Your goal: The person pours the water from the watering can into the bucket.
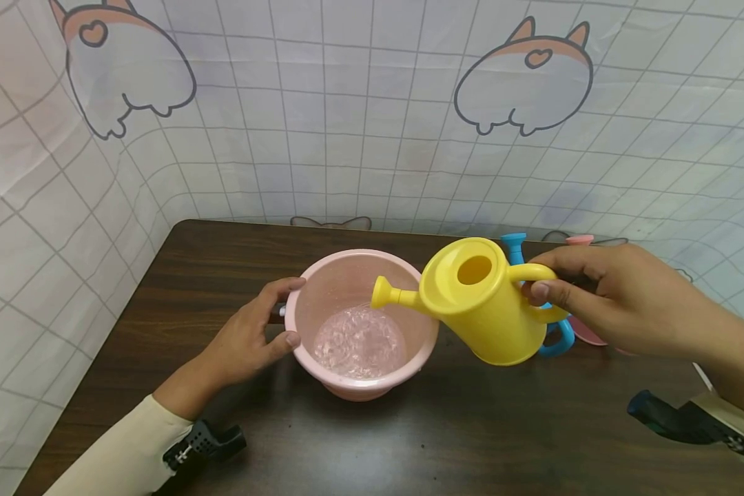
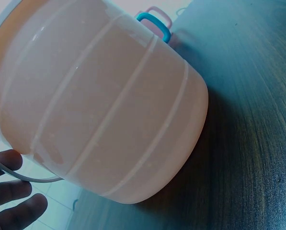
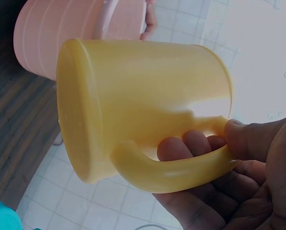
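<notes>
Left hand (image 1: pixel 243 337) holds the bucket (image 1: pixel 347 279), seemingly steadying it; right hand (image 1: pixel 620 296) grips the can (image 1: pixel 492 320) so its spout (image 1: pixel 382 293) overhangs the bucket.

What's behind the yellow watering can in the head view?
A blue watering can: its spout tip shows above, part of its handle at lower right. The yellow can hides most of its body; any contents cannot be seen.

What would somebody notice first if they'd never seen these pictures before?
Probably the bright yellow watering can, held by its handle in the right hand, its spout over a pink bucket. Rippling water shows inside that bucket, whose rim the left hand touches. Behind, funny cartoon animals decorate the white backdrop.
</notes>
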`<action>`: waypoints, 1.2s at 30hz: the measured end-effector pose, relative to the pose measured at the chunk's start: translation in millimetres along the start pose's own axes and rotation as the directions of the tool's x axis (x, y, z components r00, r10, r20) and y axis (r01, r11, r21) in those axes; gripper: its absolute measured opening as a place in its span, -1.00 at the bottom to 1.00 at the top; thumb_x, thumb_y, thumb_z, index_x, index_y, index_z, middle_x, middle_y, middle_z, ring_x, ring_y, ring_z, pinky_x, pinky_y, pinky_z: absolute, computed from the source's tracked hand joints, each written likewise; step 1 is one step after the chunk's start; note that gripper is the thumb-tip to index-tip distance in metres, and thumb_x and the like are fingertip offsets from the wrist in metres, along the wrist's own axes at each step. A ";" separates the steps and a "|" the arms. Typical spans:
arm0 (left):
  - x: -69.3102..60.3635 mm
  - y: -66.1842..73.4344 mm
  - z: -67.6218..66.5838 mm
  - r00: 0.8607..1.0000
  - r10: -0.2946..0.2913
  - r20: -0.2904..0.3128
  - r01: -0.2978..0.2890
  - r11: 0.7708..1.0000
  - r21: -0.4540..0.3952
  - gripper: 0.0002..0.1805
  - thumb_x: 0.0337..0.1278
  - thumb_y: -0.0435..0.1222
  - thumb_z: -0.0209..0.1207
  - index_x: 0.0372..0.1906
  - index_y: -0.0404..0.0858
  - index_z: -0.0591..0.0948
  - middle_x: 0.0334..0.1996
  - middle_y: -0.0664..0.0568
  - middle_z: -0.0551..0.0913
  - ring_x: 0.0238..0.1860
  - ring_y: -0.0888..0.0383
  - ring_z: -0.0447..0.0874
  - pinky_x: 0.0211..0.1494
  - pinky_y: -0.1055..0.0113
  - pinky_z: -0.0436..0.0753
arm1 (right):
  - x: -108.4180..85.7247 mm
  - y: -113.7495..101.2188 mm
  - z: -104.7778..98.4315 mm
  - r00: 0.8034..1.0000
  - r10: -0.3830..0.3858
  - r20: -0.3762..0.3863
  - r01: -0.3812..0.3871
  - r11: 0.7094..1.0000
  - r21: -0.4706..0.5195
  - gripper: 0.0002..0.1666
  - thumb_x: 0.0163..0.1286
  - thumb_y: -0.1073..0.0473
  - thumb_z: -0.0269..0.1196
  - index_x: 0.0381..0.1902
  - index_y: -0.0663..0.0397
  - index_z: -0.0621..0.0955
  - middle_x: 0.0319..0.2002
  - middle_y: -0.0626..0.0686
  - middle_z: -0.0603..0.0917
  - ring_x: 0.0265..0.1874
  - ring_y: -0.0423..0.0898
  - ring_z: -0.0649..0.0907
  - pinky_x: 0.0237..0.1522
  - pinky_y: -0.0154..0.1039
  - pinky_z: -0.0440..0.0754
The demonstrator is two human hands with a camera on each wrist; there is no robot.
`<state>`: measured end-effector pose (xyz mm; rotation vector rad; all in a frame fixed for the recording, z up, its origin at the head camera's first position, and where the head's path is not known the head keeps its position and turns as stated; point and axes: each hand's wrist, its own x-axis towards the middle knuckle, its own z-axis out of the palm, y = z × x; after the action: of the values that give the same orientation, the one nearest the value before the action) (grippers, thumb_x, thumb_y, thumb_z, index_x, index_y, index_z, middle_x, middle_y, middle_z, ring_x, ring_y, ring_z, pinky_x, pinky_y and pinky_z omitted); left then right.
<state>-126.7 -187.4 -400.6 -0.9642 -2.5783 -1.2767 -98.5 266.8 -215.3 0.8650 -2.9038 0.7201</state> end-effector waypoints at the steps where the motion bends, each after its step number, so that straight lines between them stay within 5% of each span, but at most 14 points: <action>1: -0.2 0.0 0.0 1.000 -0.002 0.000 0.002 1.000 0.000 -0.22 0.39 0.25 0.08 0.53 0.02 0.20 0.21 -0.09 0.55 0.02 0.01 0.71 0.01 -0.13 0.70 | -0.1 -0.2 0.0 1.000 0.005 0.001 -0.005 1.000 0.000 -0.78 0.44 0.25 0.33 -0.02 -0.13 0.72 -0.38 -0.26 0.69 -0.80 -0.27 0.38 -0.71 -0.34 0.38; 36: -0.8 1.8 0.2 1.000 -0.012 0.002 0.012 1.000 0.008 -0.23 0.39 0.23 0.09 0.54 0.02 0.18 0.22 -0.11 0.53 0.04 -0.03 0.70 0.01 -0.15 0.69 | 1.6 -1.4 -1.0 1.000 -0.026 -0.005 0.026 1.000 -0.010 -0.77 0.43 0.26 0.35 -0.02 -0.14 0.72 -0.28 -0.28 0.76 -0.74 -0.28 0.39 -0.67 -0.37 0.41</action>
<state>-125.0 -186.8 -399.7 -0.9513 -2.5925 -1.2678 -99.2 265.4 -213.6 0.8970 -2.8836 0.7034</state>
